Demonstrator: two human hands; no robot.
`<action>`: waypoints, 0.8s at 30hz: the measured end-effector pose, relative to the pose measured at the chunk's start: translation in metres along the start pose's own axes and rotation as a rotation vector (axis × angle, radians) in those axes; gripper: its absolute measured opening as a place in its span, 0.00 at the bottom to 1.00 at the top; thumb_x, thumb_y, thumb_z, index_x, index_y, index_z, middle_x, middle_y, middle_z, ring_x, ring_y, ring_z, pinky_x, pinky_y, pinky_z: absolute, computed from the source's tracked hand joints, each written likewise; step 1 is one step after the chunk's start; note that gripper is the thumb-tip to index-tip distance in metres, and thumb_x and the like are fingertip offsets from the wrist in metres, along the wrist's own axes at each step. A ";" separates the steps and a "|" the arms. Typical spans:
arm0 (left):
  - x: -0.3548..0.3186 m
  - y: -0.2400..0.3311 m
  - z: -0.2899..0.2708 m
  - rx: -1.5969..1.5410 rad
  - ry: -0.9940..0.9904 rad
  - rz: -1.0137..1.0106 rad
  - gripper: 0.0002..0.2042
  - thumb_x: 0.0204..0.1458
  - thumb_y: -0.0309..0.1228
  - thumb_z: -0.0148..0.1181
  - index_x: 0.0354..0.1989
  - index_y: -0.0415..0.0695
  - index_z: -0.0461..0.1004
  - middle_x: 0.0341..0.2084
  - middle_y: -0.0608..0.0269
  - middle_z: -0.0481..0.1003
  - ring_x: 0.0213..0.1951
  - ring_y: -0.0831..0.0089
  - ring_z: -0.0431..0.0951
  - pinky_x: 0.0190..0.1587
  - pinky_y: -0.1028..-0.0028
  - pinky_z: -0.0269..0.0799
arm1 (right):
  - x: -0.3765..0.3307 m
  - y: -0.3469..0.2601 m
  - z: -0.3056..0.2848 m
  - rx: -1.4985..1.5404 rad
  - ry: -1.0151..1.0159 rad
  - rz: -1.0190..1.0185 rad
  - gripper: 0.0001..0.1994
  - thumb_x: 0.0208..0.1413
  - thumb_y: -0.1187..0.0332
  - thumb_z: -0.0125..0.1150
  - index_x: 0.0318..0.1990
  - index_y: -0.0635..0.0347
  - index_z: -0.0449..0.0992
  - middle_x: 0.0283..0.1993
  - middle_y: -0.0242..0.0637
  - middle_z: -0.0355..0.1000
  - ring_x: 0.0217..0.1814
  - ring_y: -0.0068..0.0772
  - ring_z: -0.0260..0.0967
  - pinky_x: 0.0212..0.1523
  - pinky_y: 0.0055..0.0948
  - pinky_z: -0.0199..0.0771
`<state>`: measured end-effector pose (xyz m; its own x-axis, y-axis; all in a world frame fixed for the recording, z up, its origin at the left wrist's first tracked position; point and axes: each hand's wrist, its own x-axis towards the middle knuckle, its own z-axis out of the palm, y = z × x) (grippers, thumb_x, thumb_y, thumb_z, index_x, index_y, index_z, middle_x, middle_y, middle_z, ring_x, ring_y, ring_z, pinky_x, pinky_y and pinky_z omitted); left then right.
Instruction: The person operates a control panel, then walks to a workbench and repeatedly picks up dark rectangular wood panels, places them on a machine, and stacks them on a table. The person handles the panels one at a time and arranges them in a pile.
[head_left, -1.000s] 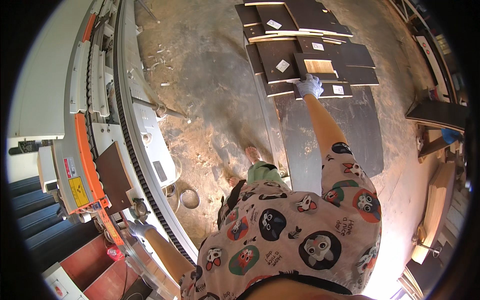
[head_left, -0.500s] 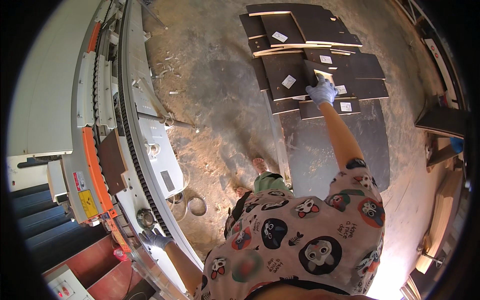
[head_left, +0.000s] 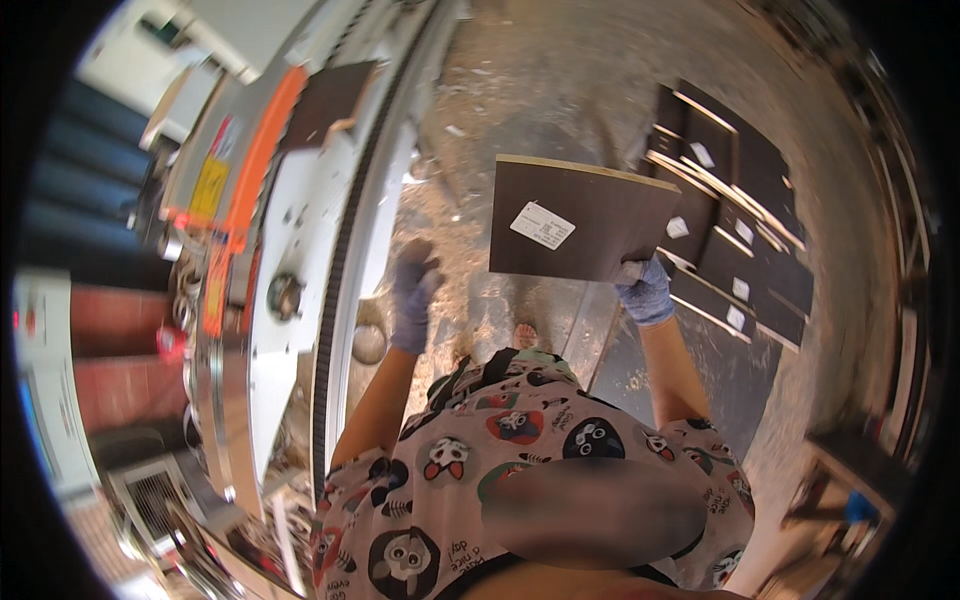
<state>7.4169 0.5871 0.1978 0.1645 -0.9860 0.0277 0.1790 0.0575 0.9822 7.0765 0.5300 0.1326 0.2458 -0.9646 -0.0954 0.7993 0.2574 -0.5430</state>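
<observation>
In the head view, my right hand [head_left: 648, 290], in a grey-blue glove, has its fingers pinching the lower right corner of a flat, dark-brown rectangular board [head_left: 590, 210], raised above the floor [head_left: 480, 110]. My similarly gloved left hand [head_left: 412, 290] is blurred beside it; I cannot tell its fingers' state.
</observation>
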 end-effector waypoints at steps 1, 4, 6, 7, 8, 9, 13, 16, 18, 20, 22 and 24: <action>-0.009 0.007 0.000 -0.013 -0.022 -0.023 0.30 0.45 0.39 0.58 0.55 0.42 0.56 0.48 0.61 0.63 0.47 0.71 0.64 0.48 0.72 0.63 | 0.002 0.017 0.039 0.017 -0.012 0.045 0.25 0.34 0.78 0.53 0.48 0.64 0.65 0.47 0.41 0.67 0.50 0.39 0.65 0.50 0.34 0.67; -0.030 0.008 -0.023 -0.184 -0.100 -0.059 0.31 0.47 0.49 0.53 0.54 0.40 0.58 0.45 0.61 0.66 0.45 0.73 0.67 0.47 0.71 0.65 | 0.008 0.066 0.093 0.111 -0.072 0.217 0.26 0.35 0.77 0.53 0.49 0.65 0.64 0.48 0.42 0.66 0.52 0.39 0.63 0.53 0.36 0.65; -0.050 0.021 -0.038 -0.256 -0.018 0.021 0.32 0.47 0.53 0.51 0.54 0.40 0.59 0.44 0.61 0.67 0.43 0.73 0.68 0.46 0.72 0.66 | 0.013 0.100 0.110 0.164 -0.115 0.335 0.26 0.36 0.76 0.53 0.50 0.65 0.63 0.49 0.43 0.65 0.53 0.40 0.62 0.54 0.37 0.64; -0.059 0.027 -0.050 -0.263 0.003 0.064 0.33 0.47 0.54 0.51 0.53 0.40 0.59 0.43 0.61 0.68 0.43 0.74 0.68 0.45 0.73 0.66 | 0.016 0.119 0.115 0.166 -0.126 0.382 0.26 0.36 0.76 0.53 0.50 0.65 0.63 0.50 0.43 0.64 0.53 0.40 0.62 0.55 0.37 0.63; -0.067 0.029 -0.063 -0.234 0.038 0.120 0.33 0.47 0.54 0.51 0.53 0.40 0.60 0.42 0.61 0.68 0.43 0.74 0.68 0.45 0.73 0.66 | 0.017 0.135 0.125 0.170 -0.134 0.424 0.26 0.37 0.76 0.53 0.51 0.65 0.63 0.51 0.43 0.64 0.53 0.40 0.62 0.55 0.37 0.62; -0.074 0.029 -0.076 -0.203 0.072 0.174 0.33 0.47 0.55 0.51 0.53 0.39 0.60 0.41 0.61 0.69 0.43 0.74 0.69 0.44 0.73 0.66 | 0.015 0.148 0.136 0.172 -0.153 0.485 0.26 0.37 0.75 0.54 0.51 0.65 0.62 0.51 0.43 0.63 0.54 0.41 0.62 0.55 0.38 0.62; -0.101 0.049 -0.105 -0.085 0.219 0.315 0.35 0.44 0.55 0.54 0.53 0.39 0.59 0.43 0.60 0.68 0.43 0.72 0.69 0.44 0.72 0.67 | 0.002 0.196 0.179 0.158 -0.203 0.670 0.25 0.40 0.75 0.55 0.52 0.62 0.62 0.51 0.42 0.64 0.53 0.42 0.61 0.55 0.40 0.61; -0.118 0.054 -0.126 -0.075 0.402 0.163 0.26 0.46 0.36 0.59 0.53 0.41 0.60 0.42 0.62 0.68 0.42 0.75 0.70 0.38 0.77 0.71 | -0.006 0.226 0.201 0.059 -0.261 0.695 0.26 0.42 0.72 0.56 0.53 0.63 0.61 0.51 0.43 0.63 0.54 0.42 0.61 0.54 0.40 0.62; -0.132 0.059 -0.141 -0.178 0.448 0.054 0.26 0.46 0.34 0.60 0.53 0.43 0.59 0.42 0.63 0.67 0.43 0.75 0.70 0.36 0.78 0.73 | -0.013 0.243 0.214 -0.013 -0.301 0.699 0.27 0.43 0.71 0.57 0.53 0.63 0.60 0.53 0.43 0.62 0.54 0.42 0.60 0.53 0.40 0.63; -0.141 0.069 -0.146 -0.254 0.464 -0.049 0.26 0.46 0.35 0.59 0.53 0.45 0.59 0.42 0.64 0.67 0.43 0.76 0.70 0.35 0.77 0.74 | -0.014 0.251 0.222 -0.074 -0.333 0.703 0.27 0.43 0.71 0.57 0.54 0.62 0.59 0.53 0.43 0.61 0.55 0.42 0.60 0.53 0.40 0.63; -0.150 0.077 -0.153 -0.249 0.460 -0.047 0.26 0.46 0.35 0.60 0.54 0.47 0.59 0.43 0.64 0.66 0.43 0.75 0.70 0.35 0.76 0.75 | -0.013 0.260 0.227 -0.112 -0.360 0.715 0.26 0.44 0.71 0.57 0.54 0.60 0.59 0.53 0.42 0.61 0.54 0.41 0.61 0.53 0.40 0.64; -0.157 0.073 -0.169 -0.246 0.491 -0.080 0.26 0.45 0.37 0.60 0.53 0.50 0.59 0.42 0.65 0.67 0.41 0.74 0.71 0.35 0.76 0.75 | -0.014 0.269 0.236 -0.176 -0.376 0.685 0.25 0.45 0.71 0.56 0.54 0.60 0.60 0.51 0.40 0.62 0.53 0.40 0.62 0.52 0.39 0.65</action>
<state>7.5676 0.7723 0.2334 0.5634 -0.8033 -0.1934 0.4212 0.0779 0.9036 7.4176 0.6267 0.1845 0.8444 -0.5030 -0.1846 0.3131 0.7427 -0.5919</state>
